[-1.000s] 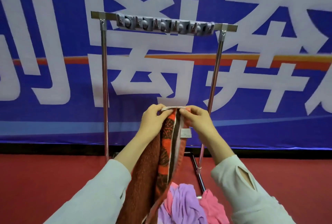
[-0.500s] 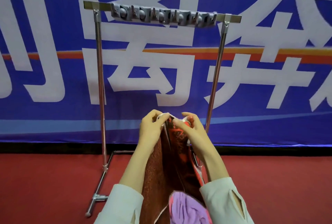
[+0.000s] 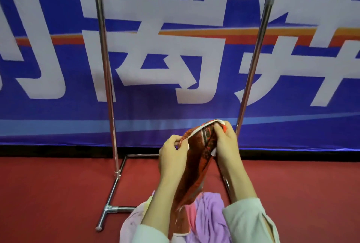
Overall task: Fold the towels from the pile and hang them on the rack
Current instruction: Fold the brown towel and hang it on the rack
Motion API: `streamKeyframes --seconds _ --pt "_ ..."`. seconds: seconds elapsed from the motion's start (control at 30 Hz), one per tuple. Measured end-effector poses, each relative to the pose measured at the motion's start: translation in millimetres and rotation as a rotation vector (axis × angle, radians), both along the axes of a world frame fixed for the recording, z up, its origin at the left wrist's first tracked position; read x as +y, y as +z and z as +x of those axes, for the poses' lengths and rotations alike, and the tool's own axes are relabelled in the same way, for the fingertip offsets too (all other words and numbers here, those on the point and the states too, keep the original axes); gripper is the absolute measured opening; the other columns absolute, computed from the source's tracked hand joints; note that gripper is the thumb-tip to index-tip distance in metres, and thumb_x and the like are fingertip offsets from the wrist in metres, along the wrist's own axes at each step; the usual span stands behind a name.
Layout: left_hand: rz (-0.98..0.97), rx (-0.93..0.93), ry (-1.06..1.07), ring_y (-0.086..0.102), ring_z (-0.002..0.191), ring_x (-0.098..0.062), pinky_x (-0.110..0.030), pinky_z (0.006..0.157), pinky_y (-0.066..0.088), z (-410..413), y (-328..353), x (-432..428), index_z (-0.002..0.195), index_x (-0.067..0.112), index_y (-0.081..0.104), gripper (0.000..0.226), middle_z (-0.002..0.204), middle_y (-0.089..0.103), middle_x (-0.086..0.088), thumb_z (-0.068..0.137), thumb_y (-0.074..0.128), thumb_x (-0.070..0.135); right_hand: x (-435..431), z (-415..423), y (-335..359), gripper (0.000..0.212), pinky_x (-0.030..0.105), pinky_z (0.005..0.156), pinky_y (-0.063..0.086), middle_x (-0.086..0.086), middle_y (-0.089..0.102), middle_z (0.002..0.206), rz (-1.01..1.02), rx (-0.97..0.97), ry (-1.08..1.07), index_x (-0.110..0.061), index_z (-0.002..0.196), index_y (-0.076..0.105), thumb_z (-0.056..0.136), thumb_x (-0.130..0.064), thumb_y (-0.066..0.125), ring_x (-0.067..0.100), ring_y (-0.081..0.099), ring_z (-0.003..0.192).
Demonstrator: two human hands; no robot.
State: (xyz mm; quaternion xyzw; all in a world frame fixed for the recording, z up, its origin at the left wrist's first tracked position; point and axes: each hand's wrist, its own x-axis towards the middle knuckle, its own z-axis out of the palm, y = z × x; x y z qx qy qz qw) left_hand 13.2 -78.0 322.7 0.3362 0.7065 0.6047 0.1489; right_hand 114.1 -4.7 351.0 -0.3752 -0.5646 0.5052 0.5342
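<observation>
The rack (image 3: 105, 67) stood on the red floor (image 3: 48, 194). The left hand (image 3: 171, 157) pinched the lower end of the red towel (image 3: 198, 157) hem. The right hand (image 3: 227, 145) pinched the higher end. The towel hung between both forearms, over the pile (image 3: 211, 213).

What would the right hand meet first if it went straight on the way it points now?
The right hand, pinching the red towel, points up and away. Past the towel's edge the way looks free between the rack poles until the blue banner, though depth is unclear.
</observation>
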Motion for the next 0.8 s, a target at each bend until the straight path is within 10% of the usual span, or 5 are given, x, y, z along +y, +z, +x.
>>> streamKeyframes --seconds 0.23,0.47,0.57,0.8 --pt "0.149 -0.421 -0.272 0.063 0.074 -0.014 -0.028 0.074 0.048 -5 14 -1 0.077 0.012 0.073 0.01 0.076 0.071 -0.002 0.083 0.065 0.009 -10 24 -1 0.024 0.026 0.077 0.049 0.001 0.062 0.083 0.133 -0.091 0.325 -0.004 0.099 0.056 0.084 -0.012 0.073 0.009 0.06 0.079" --pt "-0.041 -0.122 -0.374 0.063 0.083 -0.011 -0.026 0.08 0.047 -5 0 -8 0.08 0.027 0.074 0.024 0.089 0.07 0.001 0.07 0.078 0.049 3 37 -12 0.019 0.033 0.074 0.041 -0.014 0.053 0.067 0.199 -0.227 0.102 -0.017 0.08 0.051 0.091 -0.022 0.065 0.005 0.051 0.07" --pt "-0.008 0.039 -0.271 0.059 0.069 -0.002 -0.024 0.071 0.044 -9 3 -10 0.074 0.025 0.073 0.012 0.077 0.07 0.004 0.072 0.079 0.035 0 42 -6 0.026 0.028 0.067 0.036 -0.016 0.044 0.062 0.199 -0.202 0.035 -0.02 0.075 0.044 0.094 -0.026 0.061 0.0 0.041 0.061" --pt "0.215 -0.185 -0.225 0.063 0.069 -0.009 -0.027 0.07 0.05 18 29 -12 0.073 0.017 0.075 0.013 0.074 0.072 -0.001 0.08 0.073 0.028 -18 48 3 0.021 0.017 0.065 0.047 0.005 0.059 0.073 0.111 -0.119 0.43 0.003 0.091 0.06 0.079 -0.006 0.075 0.01 0.056 0.07"
